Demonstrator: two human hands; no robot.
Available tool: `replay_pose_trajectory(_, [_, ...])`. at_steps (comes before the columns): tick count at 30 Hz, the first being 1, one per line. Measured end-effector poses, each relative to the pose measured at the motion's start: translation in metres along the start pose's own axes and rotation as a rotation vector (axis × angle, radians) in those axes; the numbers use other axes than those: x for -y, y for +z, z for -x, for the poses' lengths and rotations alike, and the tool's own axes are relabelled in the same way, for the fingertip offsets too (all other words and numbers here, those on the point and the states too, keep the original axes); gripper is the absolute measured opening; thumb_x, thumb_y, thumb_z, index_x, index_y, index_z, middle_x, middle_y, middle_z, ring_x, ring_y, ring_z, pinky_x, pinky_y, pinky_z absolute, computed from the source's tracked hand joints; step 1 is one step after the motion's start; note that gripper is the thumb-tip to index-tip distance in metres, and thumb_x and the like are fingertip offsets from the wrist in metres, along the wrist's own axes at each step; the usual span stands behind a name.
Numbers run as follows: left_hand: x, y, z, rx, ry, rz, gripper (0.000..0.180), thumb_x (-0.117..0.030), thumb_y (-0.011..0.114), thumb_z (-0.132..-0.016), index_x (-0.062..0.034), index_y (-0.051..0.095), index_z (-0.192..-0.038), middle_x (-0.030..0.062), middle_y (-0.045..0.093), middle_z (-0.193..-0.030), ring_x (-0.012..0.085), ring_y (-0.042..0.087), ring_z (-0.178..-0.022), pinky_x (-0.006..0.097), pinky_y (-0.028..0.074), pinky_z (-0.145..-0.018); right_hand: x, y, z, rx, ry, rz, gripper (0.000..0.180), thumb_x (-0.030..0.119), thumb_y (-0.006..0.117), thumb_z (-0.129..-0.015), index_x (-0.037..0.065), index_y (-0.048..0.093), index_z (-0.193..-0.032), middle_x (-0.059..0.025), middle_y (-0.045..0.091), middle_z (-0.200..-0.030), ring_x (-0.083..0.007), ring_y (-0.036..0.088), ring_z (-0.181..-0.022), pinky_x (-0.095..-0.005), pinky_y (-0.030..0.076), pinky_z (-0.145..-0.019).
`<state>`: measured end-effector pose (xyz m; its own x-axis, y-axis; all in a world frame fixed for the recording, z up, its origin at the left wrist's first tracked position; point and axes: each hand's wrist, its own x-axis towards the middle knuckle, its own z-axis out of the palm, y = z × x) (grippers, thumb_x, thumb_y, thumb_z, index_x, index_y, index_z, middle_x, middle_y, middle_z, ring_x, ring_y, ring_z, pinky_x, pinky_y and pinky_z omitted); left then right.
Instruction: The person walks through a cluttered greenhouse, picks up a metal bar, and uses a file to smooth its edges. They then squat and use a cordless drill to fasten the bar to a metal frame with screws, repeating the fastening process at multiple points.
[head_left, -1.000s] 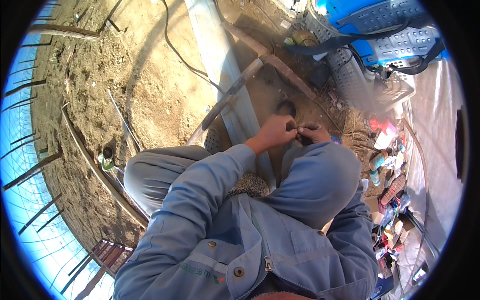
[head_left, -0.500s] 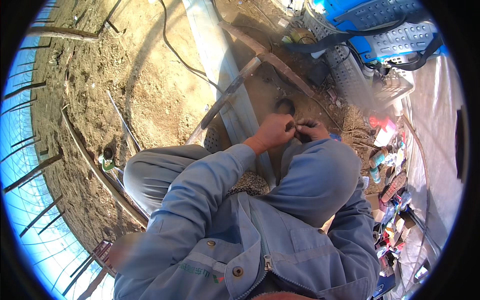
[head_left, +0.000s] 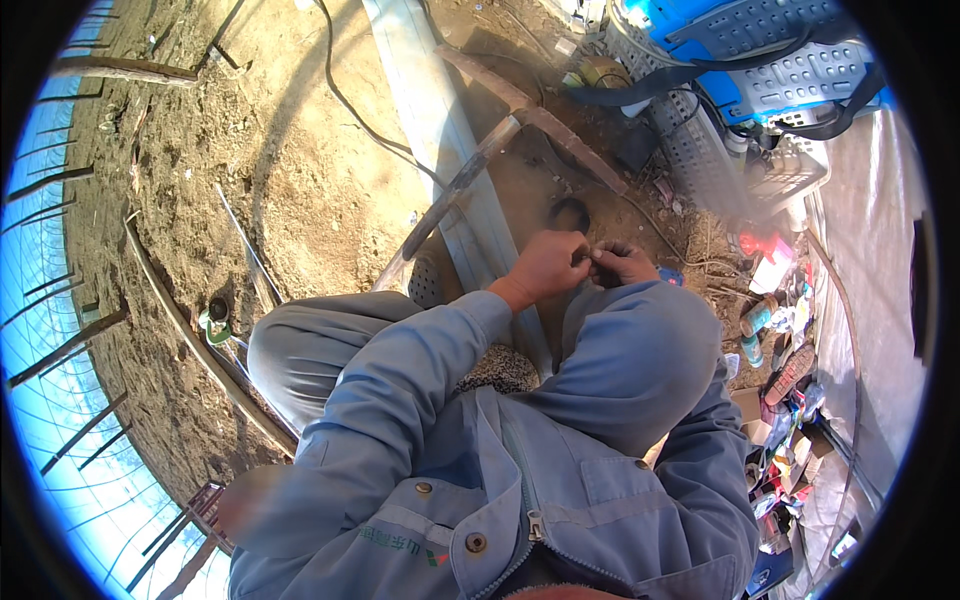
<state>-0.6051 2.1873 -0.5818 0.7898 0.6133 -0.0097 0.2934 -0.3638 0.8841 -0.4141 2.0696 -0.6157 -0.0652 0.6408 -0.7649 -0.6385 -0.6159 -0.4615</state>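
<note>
My left hand [head_left: 545, 264] and my right hand [head_left: 624, 263] meet above my right knee, fingertips nearly touching. Thumb and fingers of each are closed in a pinch. Whatever lies between them is too small to make out. Just beyond my left hand shows a black ring-shaped thing [head_left: 570, 213]; I cannot tell whether it touches the hand or lies on the ground. Beside the right hand, a small blue thing [head_left: 671, 276] peeks out past my knee.
A long pale board [head_left: 425, 85] runs away from me, crossed by a wooden bar [head_left: 455, 190]. At the far right are a blue and grey plastic case [head_left: 770, 70] and a white perforated basket [head_left: 790, 175]. Bottles and litter [head_left: 795, 440] lie along the right; a curved stick [head_left: 190, 335] lies left.
Both hands stay in nearly the same place, still pinched together. Only a very slight shift of the fingers and of the whole view shows.
</note>
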Motion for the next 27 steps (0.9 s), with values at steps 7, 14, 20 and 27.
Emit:
replay_pose_trajectory(7, [0.0, 0.0, -0.001, -0.043, -0.016, 0.003, 0.017, -0.017, 0.075, -0.083, -0.0031, 0.071, -0.09, 0.0184, 0.073, -0.082, 0.0382, 0.072, -0.077, 0.044, 0.058, -0.069, 0.002, 0.004, 0.001, -0.091, 0.033, -0.095, 0.02, 0.01, 0.075, -0.097, 0.001, 0.069, -0.114, -0.0109, 0.074, -0.106, -0.0216, 0.072, -0.094, -0.0349, 0.059, -0.086])
replay_pose_trajectory(14, [0.001, 0.002, 0.001, -0.023, -0.011, -0.01, 0.016, -0.018, 0.075, -0.083, -0.0035, 0.071, -0.09, 0.0175, 0.073, -0.082, 0.0381, 0.072, -0.076, 0.045, 0.057, -0.068, 0.004, 0.008, 0.004, -0.051, -0.107, -0.025, 0.017, 0.014, 0.076, -0.097, 0.001, 0.071, -0.106, -0.0105, 0.075, -0.097, -0.0193, 0.072, -0.083, -0.033, 0.059, -0.077])
replay_pose_trajectory(20, [0.001, 0.001, 0.0, -0.019, -0.006, -0.015, 0.017, -0.018, 0.076, -0.083, -0.0032, 0.07, -0.09, 0.0178, 0.073, -0.083, 0.038, 0.072, -0.076, 0.044, 0.057, -0.068, 0.004, 0.006, 0.003, -0.054, -0.028, 0.033, 0.015, 0.01, 0.076, -0.096, 0.001, 0.071, -0.106, -0.0102, 0.075, -0.098, -0.0189, 0.072, -0.084, -0.0329, 0.059, -0.076])
replay_pose_trajectory(27, [0.001, 0.002, 0.0, -0.02, -0.03, -0.002, 0.02, -0.019, 0.078, -0.082, -0.0024, 0.07, -0.09, 0.0184, 0.073, -0.082, 0.0374, 0.073, -0.077, 0.044, 0.058, -0.068, -0.005, -0.006, -0.006, -0.024, -0.027, -0.054, 0.017, 0.003, 0.077, -0.094, 0.001, 0.07, -0.108, -0.0097, 0.074, -0.1, -0.0211, 0.074, -0.092, -0.0345, 0.061, -0.081])
